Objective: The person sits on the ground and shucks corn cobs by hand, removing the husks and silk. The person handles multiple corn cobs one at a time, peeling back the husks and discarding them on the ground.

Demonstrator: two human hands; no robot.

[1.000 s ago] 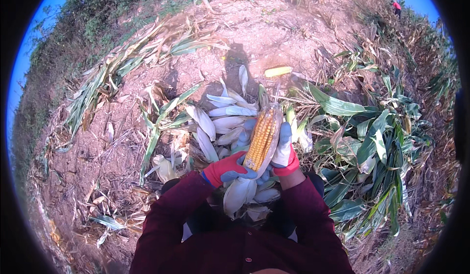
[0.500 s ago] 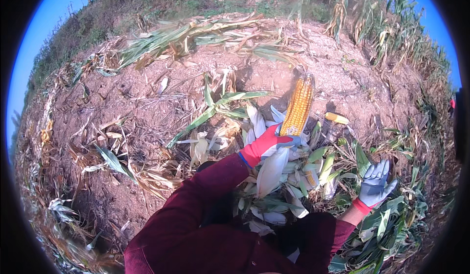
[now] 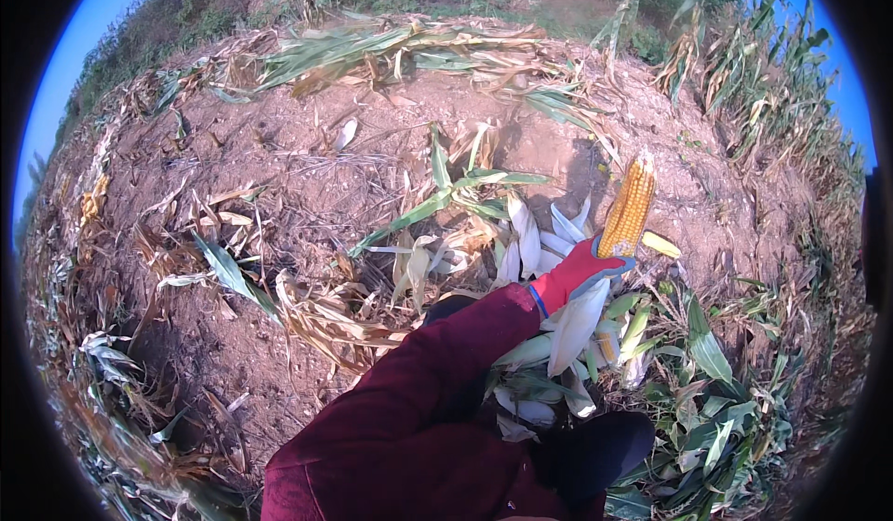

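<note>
- Ground: reddish-brown soil
- Far side: band of green and tan stalks
- Centre: dry husks
- Right: yellow corn ear; green leaf heap

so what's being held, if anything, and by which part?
The left hand holds a corn cob by its lower end, pale husk hanging below the grip. The right hand is out of view; can't tell for it.
</note>
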